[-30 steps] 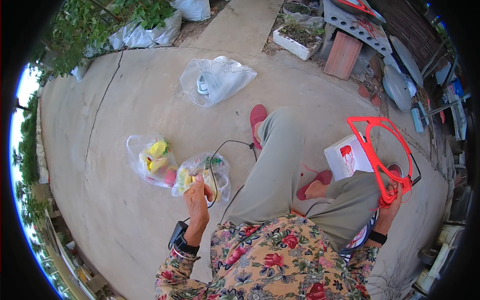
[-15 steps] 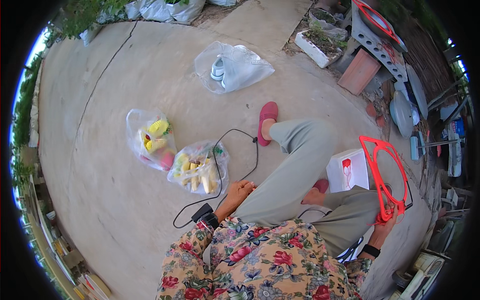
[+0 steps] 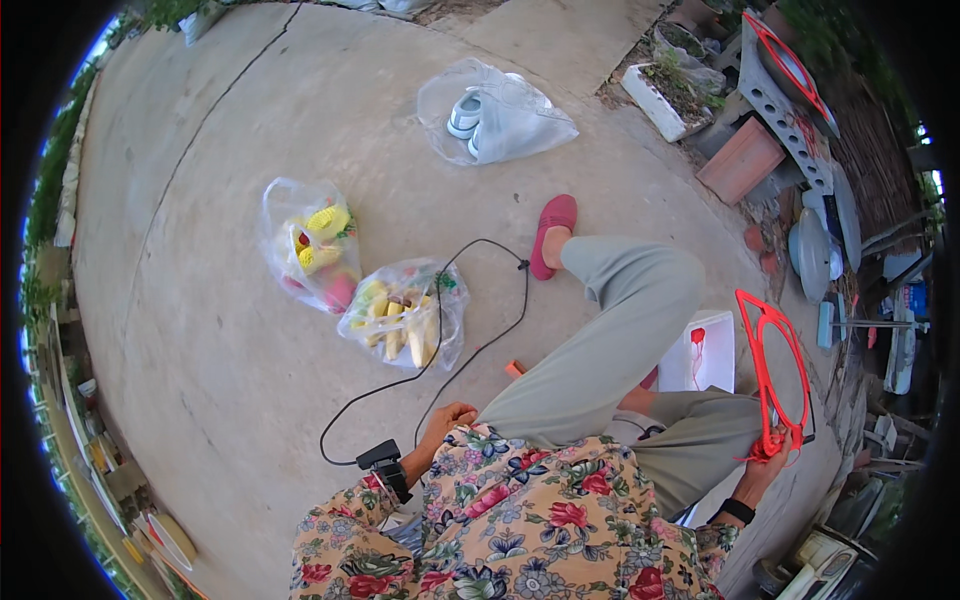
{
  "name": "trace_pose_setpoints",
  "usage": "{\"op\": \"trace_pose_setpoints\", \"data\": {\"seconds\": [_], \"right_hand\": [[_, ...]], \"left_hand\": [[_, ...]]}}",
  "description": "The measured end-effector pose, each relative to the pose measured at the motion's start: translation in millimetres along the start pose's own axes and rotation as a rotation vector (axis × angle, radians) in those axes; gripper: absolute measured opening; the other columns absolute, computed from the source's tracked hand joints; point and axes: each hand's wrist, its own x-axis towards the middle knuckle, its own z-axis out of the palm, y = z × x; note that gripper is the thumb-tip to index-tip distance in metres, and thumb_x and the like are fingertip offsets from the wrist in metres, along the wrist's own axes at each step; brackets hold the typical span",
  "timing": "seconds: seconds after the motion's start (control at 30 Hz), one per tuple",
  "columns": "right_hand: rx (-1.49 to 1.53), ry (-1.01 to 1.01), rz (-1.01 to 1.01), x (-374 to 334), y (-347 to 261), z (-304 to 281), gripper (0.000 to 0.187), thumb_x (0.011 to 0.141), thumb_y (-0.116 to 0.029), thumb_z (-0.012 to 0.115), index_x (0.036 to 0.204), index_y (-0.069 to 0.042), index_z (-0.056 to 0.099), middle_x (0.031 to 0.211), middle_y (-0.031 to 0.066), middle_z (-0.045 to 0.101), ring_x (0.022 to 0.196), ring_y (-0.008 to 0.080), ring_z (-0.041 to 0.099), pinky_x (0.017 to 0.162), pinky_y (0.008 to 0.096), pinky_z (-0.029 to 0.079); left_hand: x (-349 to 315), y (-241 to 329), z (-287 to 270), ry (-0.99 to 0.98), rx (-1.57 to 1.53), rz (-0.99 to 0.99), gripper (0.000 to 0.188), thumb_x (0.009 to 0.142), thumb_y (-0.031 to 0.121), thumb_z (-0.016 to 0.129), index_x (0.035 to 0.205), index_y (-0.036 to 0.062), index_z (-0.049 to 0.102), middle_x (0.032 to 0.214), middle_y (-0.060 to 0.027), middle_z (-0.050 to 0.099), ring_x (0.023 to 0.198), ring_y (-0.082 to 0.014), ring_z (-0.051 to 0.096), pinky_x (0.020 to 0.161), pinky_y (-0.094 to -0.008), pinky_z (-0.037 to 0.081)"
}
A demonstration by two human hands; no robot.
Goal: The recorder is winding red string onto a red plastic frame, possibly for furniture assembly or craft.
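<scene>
Bright red, plastic-looking openwork frame [image 3: 763, 385] just right of the white open-topped box [image 3: 721, 338]
The right hand [image 3: 774, 455], below and right of the box, pinches the frame's lower corner, where thin red thread bunches; the upper bars show none clearly, so the work looks unfinished; left of the box, the left hand [image 3: 447, 422] has curled fingers, but whether they pinch anything I cannot tell

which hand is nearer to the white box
Right. The right hand, gripping the red frame, is below and right of the white box in the picture; the left hand is farther off, to its left, beyond the grey trouser leg.
</scene>
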Motion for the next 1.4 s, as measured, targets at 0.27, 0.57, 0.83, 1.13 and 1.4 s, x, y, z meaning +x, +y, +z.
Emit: {"op": "trace_pose_setpoints", "data": {"seconds": [0.27, 0.57, 0.83, 1.13, 1.4], "right_hand": [[0.074, 0.080, -0.064, -13.0, -2.4, 31.4, 0.014, 0.097, -0.017, 0.050, 0.089, -0.006, 0.048, 0.075, 0.0015, 0.048, 0.061, 0.0076, 0.046, 0.052, 0.0192, 0.043], [0.158, 0.034, -0.090, -12.4, 19.0, 18.7, 0.013, 0.092, -0.016, 0.056, 0.088, -0.006, 0.049, 0.074, 0.0002, 0.049, 0.057, 0.0061, 0.045, 0.048, 0.0182, 0.041], [0.242, 0.133, -0.155, -7.3, 28.3, 7.6, 0.015, 0.091, -0.018, 0.057, 0.082, -0.008, 0.050, 0.069, -0.0022, 0.047, 0.053, 0.0055, 0.044, 0.045, 0.0182, 0.040], [0.219, 0.101, -0.194, -6.3, 21.8, 10.0, 0.018, 0.091, -0.021, 0.059, 0.080, -0.010, 0.050, 0.067, -0.0028, 0.046, 0.052, 0.0053, 0.044, 0.046, 0.0194, 0.040], [0.166, 0.114, -0.181, -23.0, 12.0, 11.9, 0.019, 0.090, -0.021, 0.059, 0.080, -0.010, 0.050, 0.066, -0.0029, 0.045, 0.052, 0.0052, 0.044, 0.045, 0.0196, 0.040]], "left_hand": [[-32.0, -49.9, -24.1, 0.024, -0.133, -0.058, 0.017, 0.088, 0.009, 0.059, 0.095, -0.0056, 0.064, 0.082, -0.0070, 0.066, 0.071, -0.0089, 0.057, 0.063, -0.0243, 0.047], [-36.4, 14.2, -14.8, -0.075, -0.087, 0.067, 0.014, 0.087, 0.009, 0.060, 0.093, -0.0035, 0.063, 0.082, -0.0075, 0.066, 0.072, -0.0108, 0.059, 0.064, -0.0258, 0.047], [-61.5, 99.9, 10.0, -0.124, 0.058, 0.261, 0.016, 0.088, 0.011, 0.060, 0.095, -0.0027, 0.062, 0.084, -0.0077, 0.065, 0.074, -0.0118, 0.059, 0.065, -0.0268, 0.047], [-90.6, 101.3, 28.7, -0.092, 0.114, 0.362, 0.018, 0.088, 0.013, 0.060, 0.098, -0.0017, 0.061, 0.086, -0.0079, 0.065, 0.075, -0.0128, 0.058, 0.065, -0.0278, 0.047], [-105.3, 88.3, 25.0, -0.048, 0.096, 0.346, 0.020, 0.088, 0.015, 0.060, 0.101, -0.0008, 0.060, 0.088, -0.0081, 0.064, 0.077, -0.0138, 0.058, 0.066, -0.0288, 0.047]]}}
